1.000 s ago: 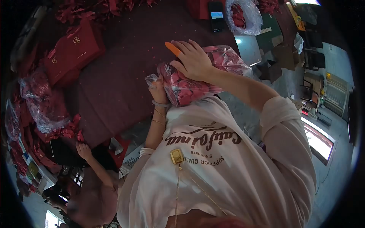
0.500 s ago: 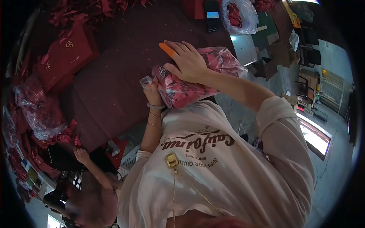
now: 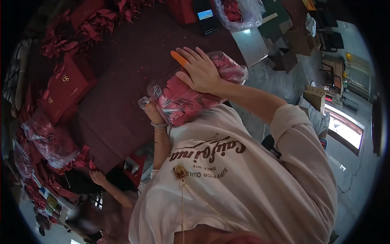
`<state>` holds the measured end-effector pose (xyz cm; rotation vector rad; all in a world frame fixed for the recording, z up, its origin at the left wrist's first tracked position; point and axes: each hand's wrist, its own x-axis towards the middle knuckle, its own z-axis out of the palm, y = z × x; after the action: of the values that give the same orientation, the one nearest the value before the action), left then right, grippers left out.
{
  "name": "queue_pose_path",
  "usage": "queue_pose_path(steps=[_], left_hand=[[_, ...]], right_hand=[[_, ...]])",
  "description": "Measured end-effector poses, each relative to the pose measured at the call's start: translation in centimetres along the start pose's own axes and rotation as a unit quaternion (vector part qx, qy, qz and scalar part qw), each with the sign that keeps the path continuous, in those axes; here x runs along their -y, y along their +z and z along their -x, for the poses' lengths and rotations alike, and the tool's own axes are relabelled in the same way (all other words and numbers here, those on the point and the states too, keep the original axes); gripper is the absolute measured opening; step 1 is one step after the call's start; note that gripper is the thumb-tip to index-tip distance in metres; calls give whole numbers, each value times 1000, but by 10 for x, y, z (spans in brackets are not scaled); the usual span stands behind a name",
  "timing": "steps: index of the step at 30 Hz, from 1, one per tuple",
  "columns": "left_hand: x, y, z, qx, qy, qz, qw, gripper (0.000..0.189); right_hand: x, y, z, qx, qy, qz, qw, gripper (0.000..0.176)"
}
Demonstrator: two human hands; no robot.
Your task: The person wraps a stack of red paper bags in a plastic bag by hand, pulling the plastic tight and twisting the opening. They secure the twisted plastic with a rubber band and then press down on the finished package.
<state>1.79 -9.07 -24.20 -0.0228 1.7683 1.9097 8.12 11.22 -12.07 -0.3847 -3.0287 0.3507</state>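
Note:
A clear plastic bag (image 3: 178, 91) filled with red and pink pieces lies at the near edge of the dark red tablecloth, against the front of the light shirt. My left hand (image 3: 153, 113), with a bracelet at the wrist, is closed on the bag's gathered left end; its fingertips are partly hidden by the plastic. On top of the bag, palm down, rests my right hand (image 3: 200, 73), fingers stretched out and slightly apart. An orange cover (image 3: 178, 58) sits on its index finger.
Red boxes (image 3: 65, 87) and another filled plastic bag (image 3: 50, 140) lie left. Red ribbon-like pieces (image 3: 95, 28) line the far left. A phone (image 3: 206, 18) and an open plastic bag (image 3: 239, 14) are at the back. Another person's hand (image 3: 97, 177) is at the lower left.
The view has shifted, with the phone and open bag now farther left in it. My left hand and the filled bag sit slightly lower and farther left. My right hand still rests on the bag.

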Motion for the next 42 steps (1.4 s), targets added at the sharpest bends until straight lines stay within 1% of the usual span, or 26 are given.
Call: queue_pose_path(steps=[4,6,7,10,12,15,17,18,22,24,25,27,28,29,30,31,32,33,35,36,37,38,39,40,41,42], left_hand=[[-9,1,-2,0,15,-28,999,23],[-14,2,-1,-3,21,-41,999,23],[-15,3,2,-7,21,-47,999,23],[-19,2,1,-21,22,-69,997,23],[-23,4,1,-36,26,-82,996,23],[-29,6,3,-39,31,-107,993,23],[-37,9,3,-35,51,-118,991,23],[-42,11,6,-34,62,-127,989,23],[-66,17,12,-36,123,-159,979,23],[-82,11,17,-36,152,-172,973,23],[-89,9,19,-39,164,-180,969,23],[-99,12,23,-52,181,-194,963,23],[-124,27,39,-13,194,-175,965,20],[-165,57,66,25,204,-156,966,18],[-207,102,93,43,154,-167,973,15],[-210,117,98,95,274,-278,916,16],[-211,130,100,144,382,-383,829,16],[-215,144,105,186,461,-432,753,19],[-196,154,95,158,433,-477,748,19],[-183,154,91,142,399,-520,742,19],[-171,156,82,138,386,-561,719,19],[-171,159,85,135,381,-569,716,19],[-174,163,87,117,343,-518,775,18],[-177,168,86,96,307,-461,827,18],[-187,169,94,67,215,-426,876,20],[-193,171,104,65,209,-434,874,20]], right_hand=[[1,-6,1,-18,12,-73,997,57],[-8,-21,0,-4,56,-205,977,58],[-17,-35,3,-2,-4,-31,1000,57],[-41,-20,20,50,38,2,998,55],[-46,-15,20,15,3,-43,999,54],[-42,-14,22,32,30,-55,998,53],[-45,-10,22,26,15,9,1000,53],[-44,-8,22,-14,14,0,1000,52],[-47,-8,23,-64,7,25,998,50],[-53,-4,24,-17,39,-49,998,53],[-58,-17,24,-28,37,-52,998,53],[-69,-51,32,140,94,-194,966,53],[-70,-54,41,90,132,-264,951,52],[-70,-60,51,94,123,-264,952,52],[-70,-68,61,34,83,-379,921,56],[-70,-76,67,-25,41,-488,872,61],[-69,-81,73,-65,-45,-501,862,70],[-65,-86,79,-104,-128,-513,842,81],[-54,-102,92,-44,-165,-392,904,101],[-42,-89,96,-57,-149,-385,909,110],[-36,-67,93,-56,-154,-393,905,110],[-28,-43,92,-101,-88,-464,876,110],[-24,-31,90,-145,-19,-528,837,111],[-27,-46,82,-148,-69,-539,826,106],[-31,-55,76,-148,-69,-546,822,106],[-34,-60,70,-126,-115,-528,832,100]])
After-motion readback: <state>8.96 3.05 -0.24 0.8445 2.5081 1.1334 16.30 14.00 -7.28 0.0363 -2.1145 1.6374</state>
